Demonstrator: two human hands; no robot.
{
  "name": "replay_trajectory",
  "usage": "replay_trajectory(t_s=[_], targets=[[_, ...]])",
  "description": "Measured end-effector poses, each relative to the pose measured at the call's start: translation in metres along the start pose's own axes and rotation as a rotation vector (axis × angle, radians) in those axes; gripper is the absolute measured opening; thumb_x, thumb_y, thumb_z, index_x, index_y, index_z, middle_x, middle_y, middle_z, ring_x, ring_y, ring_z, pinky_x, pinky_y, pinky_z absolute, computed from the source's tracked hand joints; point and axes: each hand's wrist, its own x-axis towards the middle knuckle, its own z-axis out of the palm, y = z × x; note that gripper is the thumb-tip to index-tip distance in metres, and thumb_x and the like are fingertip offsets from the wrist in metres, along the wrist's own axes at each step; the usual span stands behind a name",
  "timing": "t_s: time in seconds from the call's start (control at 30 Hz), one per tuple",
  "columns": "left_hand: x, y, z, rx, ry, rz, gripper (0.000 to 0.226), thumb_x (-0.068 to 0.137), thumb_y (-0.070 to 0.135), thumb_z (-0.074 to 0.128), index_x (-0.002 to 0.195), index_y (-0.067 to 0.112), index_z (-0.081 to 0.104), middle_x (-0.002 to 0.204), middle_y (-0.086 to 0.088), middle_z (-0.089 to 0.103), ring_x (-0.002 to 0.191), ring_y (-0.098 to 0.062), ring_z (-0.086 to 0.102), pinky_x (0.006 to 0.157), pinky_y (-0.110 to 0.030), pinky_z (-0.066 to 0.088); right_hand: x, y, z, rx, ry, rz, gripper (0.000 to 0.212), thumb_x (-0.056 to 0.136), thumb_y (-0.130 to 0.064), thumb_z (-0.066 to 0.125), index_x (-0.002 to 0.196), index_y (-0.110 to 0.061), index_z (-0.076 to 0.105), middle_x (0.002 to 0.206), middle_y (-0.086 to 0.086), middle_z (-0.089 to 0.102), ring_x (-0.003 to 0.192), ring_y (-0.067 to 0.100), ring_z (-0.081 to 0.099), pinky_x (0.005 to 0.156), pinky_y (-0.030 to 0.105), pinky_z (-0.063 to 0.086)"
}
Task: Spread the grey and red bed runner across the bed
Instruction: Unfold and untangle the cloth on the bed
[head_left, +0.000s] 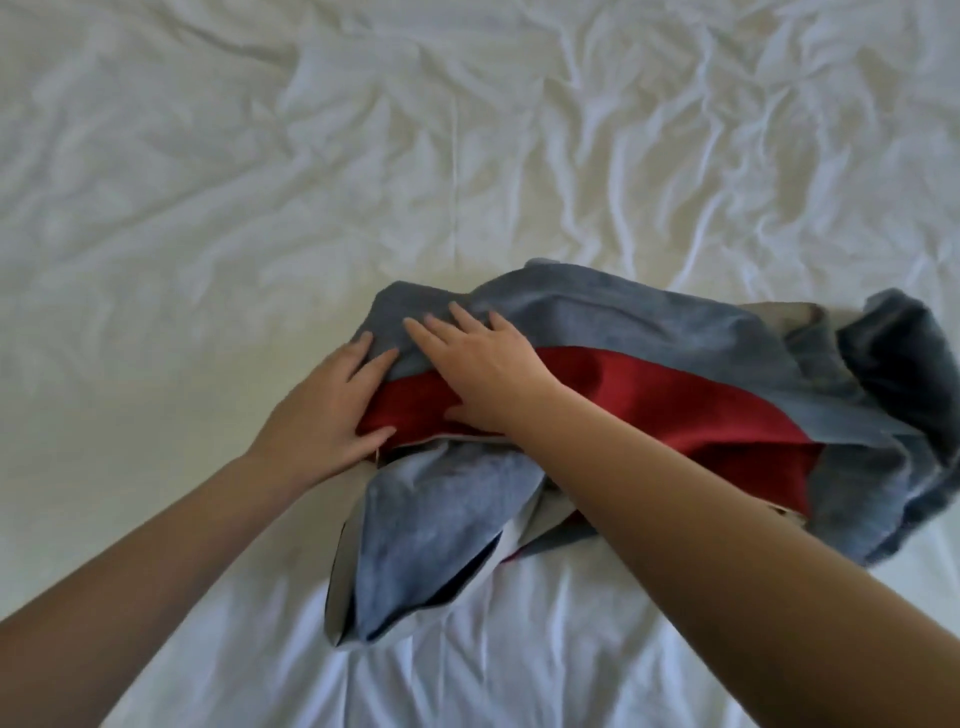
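With fingers (434, 335) straight and fanned, presses the right hand (483, 374) flat on the grey band of the bed runner (649, 327). Slips the left hand's (322, 410) straight fingers under the grey fold just beside, tips hidden, thumb on the red stripe. Has the runner bunched under and right of both hands, on the wrinkled white sheet (208, 182) stretching beyond the fingertips.

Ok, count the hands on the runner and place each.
2. The left hand rests at the left edge of the bed runner; the right hand lies flat on top, beside it.
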Motion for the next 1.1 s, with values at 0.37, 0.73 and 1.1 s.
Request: replay_trajectory(t_s=[0.37, 0.73, 1.1], targets=[[0.020, 0.106, -0.013, -0.243, 0.401, 0.203, 0.033, 0.077, 0.013, 0.067, 0.109, 0.006, 0.070, 0.112, -0.013, 0.069, 0.097, -0.029, 0.067, 0.077, -0.038, 0.057, -0.084, 0.082, -0.030, -0.129, 0.157, -0.085, 0.029, 0.089, -0.033, 0.043, 0.112, -0.027, 0.060, 0.104, -0.004, 0.070, 0.089, 0.023, 0.066, 0.070, 0.034, 0.051], [0.029, 0.281, 0.018, -0.128, 0.293, 0.334, 0.025, 0.095, 0.011, 0.042, 0.104, 0.013, 0.065, 0.114, -0.006, 0.065, 0.103, -0.025, 0.062, 0.065, -0.036, 0.057, -0.232, 0.160, 0.008, -0.239, 0.015, 0.127, 0.053, 0.066, -0.016, 0.080, 0.115, -0.031, 0.066, 0.096, -0.006, 0.074, 0.073, 0.020, 0.070, 0.055, 0.028, 0.055], [-0.040, 0.162, 0.000, -0.237, 0.545, 0.102, 0.050, 0.085, 0.035, 0.051, 0.128, 0.011, 0.053, 0.135, -0.010, 0.053, 0.123, -0.025, 0.050, 0.100, -0.038, 0.042, -0.159, 0.085, -0.063, 0.069, 0.352, 0.080, 0.027, 0.081, -0.016, 0.051, 0.103, -0.017, 0.067, 0.094, 0.004, 0.068, 0.085, 0.030, 0.061, 0.062, 0.040, 0.051]])
